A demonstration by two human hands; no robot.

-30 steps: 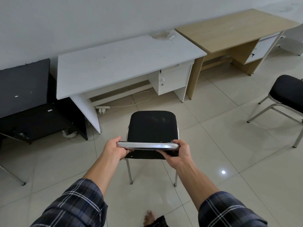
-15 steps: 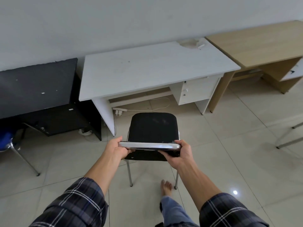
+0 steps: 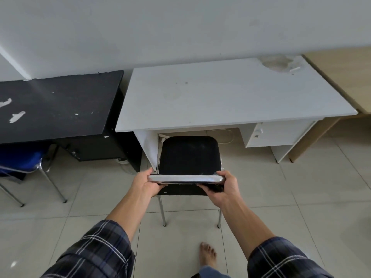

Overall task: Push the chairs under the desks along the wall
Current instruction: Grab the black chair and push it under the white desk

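Note:
A black-seated chair (image 3: 188,155) with chrome legs stands in front of the white desk (image 3: 226,97), its seat front level with the desk's front edge at the leg opening. My left hand (image 3: 147,182) grips the left end of the chair's chrome back rail. My right hand (image 3: 225,185) grips the right end. The chair's front legs are hidden behind the seat.
A black desk (image 3: 56,105) stands left of the white one, with a blue chair (image 3: 22,161) partly beneath it. A wooden desk (image 3: 349,77) is at the right. The white desk has a drawer unit (image 3: 279,133) on its right. My bare foot (image 3: 207,255) is on the tiled floor.
I have stepped forward with the chair; its seat has gone from well short of the white desk to the desk's front edge. The view swung left, so the wooden desk is mostly out of frame.

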